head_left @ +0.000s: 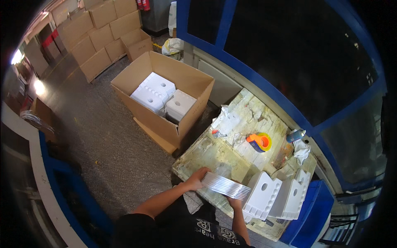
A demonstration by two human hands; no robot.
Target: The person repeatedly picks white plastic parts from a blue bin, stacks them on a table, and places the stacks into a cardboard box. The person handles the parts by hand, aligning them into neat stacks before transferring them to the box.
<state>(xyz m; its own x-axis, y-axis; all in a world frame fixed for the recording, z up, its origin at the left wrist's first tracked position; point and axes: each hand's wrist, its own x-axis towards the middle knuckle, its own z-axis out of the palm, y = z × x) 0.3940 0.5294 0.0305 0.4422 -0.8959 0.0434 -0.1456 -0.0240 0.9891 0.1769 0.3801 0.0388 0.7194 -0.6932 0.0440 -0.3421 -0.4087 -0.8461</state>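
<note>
Between my two hands is a stack of white paint palettes (226,186), turned so that its layered edges show. My left hand (197,178) is closed on the left end of the stack. At the other end my right hand (235,202) grips it from below, its fingers partly hidden. To the right, two more stacks of white palettes (261,196) with thumb holes and round wells stand on the worn worktable (202,159). Ahead and to the left, a large open cardboard box (196,105) holds several white palette stacks (153,91).
An orange tape dispenser with a yellow roll (260,141) lies on the table. Beyond it are a spray can (295,135) and a white cloth (302,151). A blue bin (310,215) stands at the table's right end. Stacked cartons (99,37) rise at the far left.
</note>
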